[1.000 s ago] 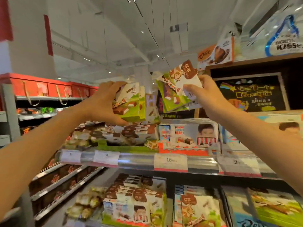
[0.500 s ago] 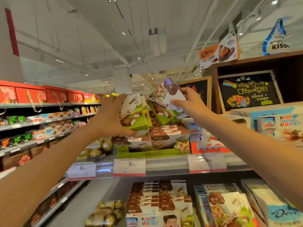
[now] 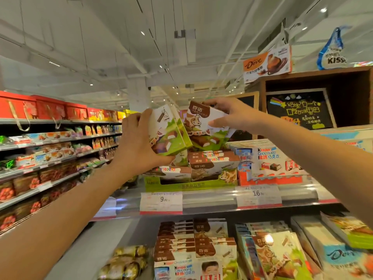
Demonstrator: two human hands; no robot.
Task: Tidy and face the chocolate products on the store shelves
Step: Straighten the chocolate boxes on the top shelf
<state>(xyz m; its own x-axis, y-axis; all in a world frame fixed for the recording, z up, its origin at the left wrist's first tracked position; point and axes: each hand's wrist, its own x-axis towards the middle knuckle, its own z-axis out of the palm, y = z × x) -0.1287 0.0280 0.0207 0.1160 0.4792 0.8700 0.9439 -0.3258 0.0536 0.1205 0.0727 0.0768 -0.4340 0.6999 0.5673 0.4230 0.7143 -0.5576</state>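
Lower shelf, nearest: flat stacks of brown-and-white chocolate boxes (image 3: 194,242), a tilted cow-print pack (image 3: 279,257) to their right, gold foil-wrapped sweets (image 3: 126,263) at the left end.

Upper shelf (image 3: 210,201): front edge carries price tags, "9.90" (image 3: 161,201) left and "16.90" (image 3: 258,196) right. Behind the left tag, a green display tray (image 3: 181,185) sits at the front edge, holding more of the same brown-and-white boxes lying flat, stacked unevenly. Just beside it to the right, Kinder chocolate boxes (image 3: 268,158) in a red-and-white tray.

Hands, both raised above the green tray:
- Left hand (image 3: 137,144) grips a small stack of boxes (image 3: 168,134), thumb under the lower edge, fingers over the top. Boxes are white and green with brown chocolate pieces printed on the face; the stack is tilted, top leaning left.
- Right hand (image 3: 232,116) pinches a single box (image 3: 203,122) by its upper right corner, thumb on the face. Brown top band, white lettering, a cartoon cow, green grass below. Tilted, its lower edge close to the left-hand stack; contact between the two cannot be told.

Open air above the tray's stacks, up to the held boxes. To the right, a wooden cabinet (image 3: 314,77) with a chalkboard sign (image 3: 298,111); a Dove sign (image 3: 266,64) on top. Far left, an aisle of shelving (image 3: 50,142) with red gift boxes (image 3: 40,110) along its top.
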